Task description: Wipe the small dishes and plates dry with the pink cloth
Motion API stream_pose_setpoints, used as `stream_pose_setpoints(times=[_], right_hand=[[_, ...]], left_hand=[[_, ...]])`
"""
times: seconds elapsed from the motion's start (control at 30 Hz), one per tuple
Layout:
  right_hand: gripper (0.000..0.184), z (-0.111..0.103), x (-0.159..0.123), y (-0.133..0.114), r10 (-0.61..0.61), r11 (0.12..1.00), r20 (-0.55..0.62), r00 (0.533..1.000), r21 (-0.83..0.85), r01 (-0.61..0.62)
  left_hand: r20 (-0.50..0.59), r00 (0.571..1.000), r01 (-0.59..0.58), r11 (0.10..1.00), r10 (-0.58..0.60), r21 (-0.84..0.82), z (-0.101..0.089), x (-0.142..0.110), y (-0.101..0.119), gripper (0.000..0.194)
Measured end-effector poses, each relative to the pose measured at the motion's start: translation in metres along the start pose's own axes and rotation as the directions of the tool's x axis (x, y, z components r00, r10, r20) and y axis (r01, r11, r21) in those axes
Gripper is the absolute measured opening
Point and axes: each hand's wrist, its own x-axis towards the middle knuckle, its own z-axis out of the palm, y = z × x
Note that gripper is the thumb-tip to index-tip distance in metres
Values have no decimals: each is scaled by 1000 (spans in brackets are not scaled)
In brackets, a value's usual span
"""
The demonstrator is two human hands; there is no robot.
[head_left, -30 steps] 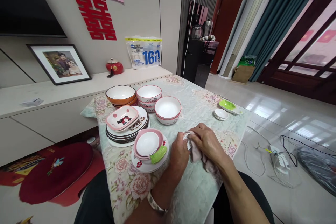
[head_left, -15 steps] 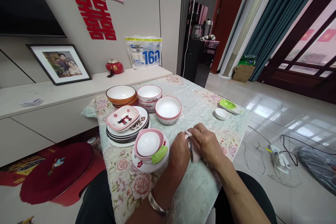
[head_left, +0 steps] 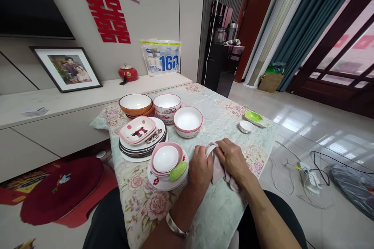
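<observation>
My left hand [head_left: 201, 166] is closed on a small white dish [head_left: 210, 149], of which only the curved rim shows between my hands. My right hand [head_left: 233, 160] grips a pale pinkish cloth [head_left: 218, 171] against that dish's edge, and the cloth hangs down onto the table. Left of my hands is a floral plate [head_left: 159, 184] bearing a pink bowl, a small white bowl [head_left: 165, 159] and a green leaf-shaped dish [head_left: 178, 170]. Off to the right sit a stack of small white dishes [head_left: 247, 126] and a green and white dish [head_left: 254, 116].
Behind are stacked orange bowls [head_left: 136, 103], red-rimmed bowls [head_left: 187, 119] and dark-edged plates topped by a pink square dish [head_left: 137, 129]. The floral tablecloth [head_left: 157, 205] covers the table. A power strip [head_left: 312, 183] and cords lie on the floor at right.
The dish's rim shows more between my hands, and the cloth has spread lower and to the right. My right hand has shifted slightly. The stacks stay in place.
</observation>
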Motion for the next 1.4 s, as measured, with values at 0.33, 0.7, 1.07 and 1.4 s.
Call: stream_pose_setpoints(times=[0.33, 0.7, 1.07, 1.4], right_hand=[[22, -3, 3, -2, -32, 993, 21, 999, 110, 30], [39, 6, 3, 0, 107, 887, 263, 959, 410, -211], [26, 0, -2, 4, -45, 996, 64, 997, -77, 50], [40, 11, 2, -3, 96, 809, 337, 937, 522, -271]], left_hand=[[-78, 996, -31, 997, 37, 77, 7, 1, -2, 18], [-207, 977, 31, 994, -53, -107, 7, 2, -8, 11], [10, 1000, -25, 986, 23, 163, 4, -1, 0, 22], [-308, 950, 3, 988, -51, -156, 10, 5, -8, 13]])
